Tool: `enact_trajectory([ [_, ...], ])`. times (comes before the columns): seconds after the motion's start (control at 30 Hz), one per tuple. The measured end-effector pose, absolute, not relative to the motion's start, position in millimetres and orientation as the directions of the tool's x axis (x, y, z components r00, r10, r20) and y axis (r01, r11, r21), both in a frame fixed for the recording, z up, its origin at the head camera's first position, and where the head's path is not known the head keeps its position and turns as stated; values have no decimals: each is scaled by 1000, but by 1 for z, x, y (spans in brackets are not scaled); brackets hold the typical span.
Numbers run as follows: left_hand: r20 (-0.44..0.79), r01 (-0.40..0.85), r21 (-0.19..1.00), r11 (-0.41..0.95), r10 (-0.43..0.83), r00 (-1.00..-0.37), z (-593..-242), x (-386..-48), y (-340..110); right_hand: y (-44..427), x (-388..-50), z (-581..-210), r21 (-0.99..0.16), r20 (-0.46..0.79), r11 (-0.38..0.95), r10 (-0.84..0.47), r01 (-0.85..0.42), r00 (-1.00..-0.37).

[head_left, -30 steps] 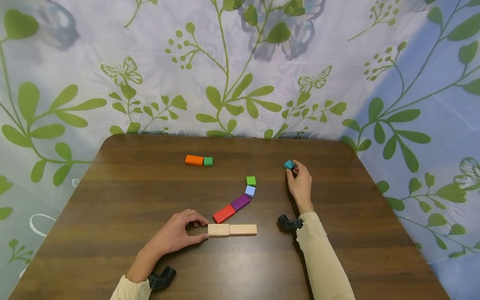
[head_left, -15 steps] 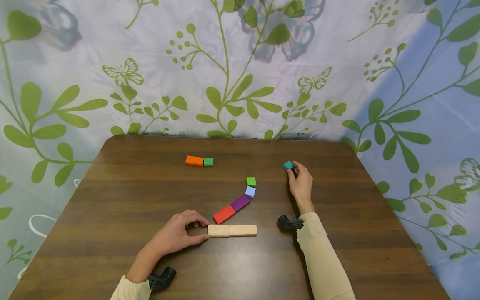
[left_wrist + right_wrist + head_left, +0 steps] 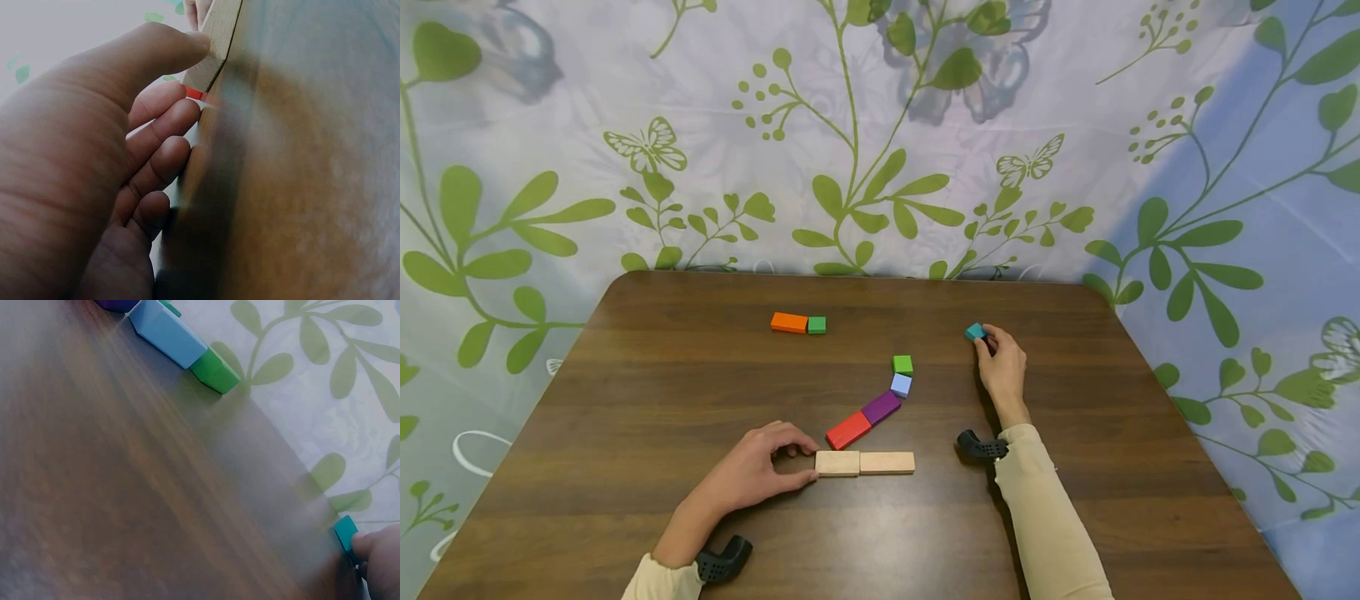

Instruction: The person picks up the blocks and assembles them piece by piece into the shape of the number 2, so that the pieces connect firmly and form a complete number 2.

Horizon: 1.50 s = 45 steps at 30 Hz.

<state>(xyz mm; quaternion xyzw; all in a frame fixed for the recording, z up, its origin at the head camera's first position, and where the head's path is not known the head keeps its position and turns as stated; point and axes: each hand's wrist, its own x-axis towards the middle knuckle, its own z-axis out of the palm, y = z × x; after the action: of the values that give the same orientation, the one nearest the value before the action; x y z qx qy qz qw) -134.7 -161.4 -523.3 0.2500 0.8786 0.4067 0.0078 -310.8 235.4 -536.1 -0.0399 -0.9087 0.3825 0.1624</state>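
Pinching the teal block (image 3: 974, 332) near the far edge of the table (image 3: 865, 533), your right hand (image 3: 1003, 367) has room leftward in head view. Left wrist: your left hand (image 3: 87, 150) pinches the end of a wooden block (image 3: 222, 30). Right wrist alone reveals the long side of the blue block (image 3: 165, 332).

A small teal block (image 3: 975, 332), turned cornerwise, is held at the table's (image 3: 1045, 333) far right. Nearer the front, a pale, bare wooden block (image 3: 837, 463) lies flat, oblong, its length running left to right, gripped at its left end.
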Motion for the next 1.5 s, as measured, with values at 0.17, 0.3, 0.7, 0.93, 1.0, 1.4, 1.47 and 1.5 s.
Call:
enact_trajectory([
  [0.17,188,429,721,544,442,-877,-523,-133,-162,235,-310,-535,-713,260,699,188,-56,-947],
  [0.3,191,429,722,542,440,-878,-523,-133,-162,234,-311,-534,-722,259,690,187,-61,-947],
  [0.7,183,425,726,541,444,-877,-522,-134,-162,233,-310,-533,-720,274,689,166,-87,-947],
  [0.93,182,427,722,545,446,-876,-521,-134,-162,231,-311,-532,-721,284,684,143,-113,-948],
  [1.0,182,427,722,544,446,-876,-521,-134,-162,230,-311,-532,-728,279,675,135,-118,-951],
  [1.4,191,430,720,544,441,-877,-521,-134,-162,226,-311,-530,-722,316,670,92,-176,-944],
  [1.47,189,431,720,545,443,-876,-521,-134,-161,225,-311,-529,-719,324,670,83,-188,-942],
  [1.5,188,430,721,544,443,-877,-521,-134,-161,224,-311,-529,-718,328,669,78,-194,-941],
])
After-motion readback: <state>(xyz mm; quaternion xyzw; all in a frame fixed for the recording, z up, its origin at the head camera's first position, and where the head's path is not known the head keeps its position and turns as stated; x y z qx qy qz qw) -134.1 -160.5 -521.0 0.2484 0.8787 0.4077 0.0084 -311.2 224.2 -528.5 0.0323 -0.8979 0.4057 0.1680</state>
